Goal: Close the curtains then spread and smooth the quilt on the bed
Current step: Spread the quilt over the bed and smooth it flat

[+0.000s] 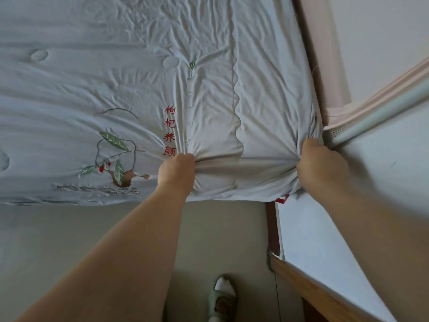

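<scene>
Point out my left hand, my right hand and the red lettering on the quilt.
left hand [177,171], head view, back of hand.
right hand [319,163], head view, back of hand.
red lettering [169,137], head view, third character.

Over the quilt [116,77] the way lies open to the left and to the far side, across its creased top. The right hand [320,168], gripping the quilt's near right corner, has little room. A pale tube [380,112] with a pink strip [371,98] runs in just beside it, and the white wall [325,228] with its wooden skirting board [313,291] closes the right side. The left hand [176,173] grips the near edge above open floor [69,240], where a slippered foot [221,296] stands.
</scene>
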The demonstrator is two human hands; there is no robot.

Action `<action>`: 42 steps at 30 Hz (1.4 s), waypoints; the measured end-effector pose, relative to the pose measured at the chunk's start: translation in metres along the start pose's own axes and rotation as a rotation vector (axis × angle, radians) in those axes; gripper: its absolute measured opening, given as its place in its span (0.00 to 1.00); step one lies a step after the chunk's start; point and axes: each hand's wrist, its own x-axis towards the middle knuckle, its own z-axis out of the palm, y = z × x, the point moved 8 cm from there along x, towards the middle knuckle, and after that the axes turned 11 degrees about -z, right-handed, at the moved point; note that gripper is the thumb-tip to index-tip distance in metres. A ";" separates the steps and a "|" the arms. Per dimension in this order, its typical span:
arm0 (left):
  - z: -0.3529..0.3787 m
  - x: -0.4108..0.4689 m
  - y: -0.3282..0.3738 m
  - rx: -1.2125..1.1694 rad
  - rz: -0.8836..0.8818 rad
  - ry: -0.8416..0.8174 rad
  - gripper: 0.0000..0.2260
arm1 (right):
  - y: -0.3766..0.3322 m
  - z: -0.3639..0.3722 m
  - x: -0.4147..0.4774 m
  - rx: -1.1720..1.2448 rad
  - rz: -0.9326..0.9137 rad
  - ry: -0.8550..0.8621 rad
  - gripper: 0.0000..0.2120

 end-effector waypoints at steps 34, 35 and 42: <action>0.013 0.019 -0.378 0.033 -0.399 0.126 0.18 | -0.459 -0.010 -0.030 0.040 -0.877 0.099 0.10; 0.013 0.026 -0.390 0.048 -0.396 0.124 0.20 | -0.476 -0.009 -0.028 0.036 -0.883 0.106 0.11; 0.007 0.078 -0.460 0.017 -0.214 0.157 0.15 | -0.586 -0.003 -0.012 -0.091 -0.839 0.043 0.11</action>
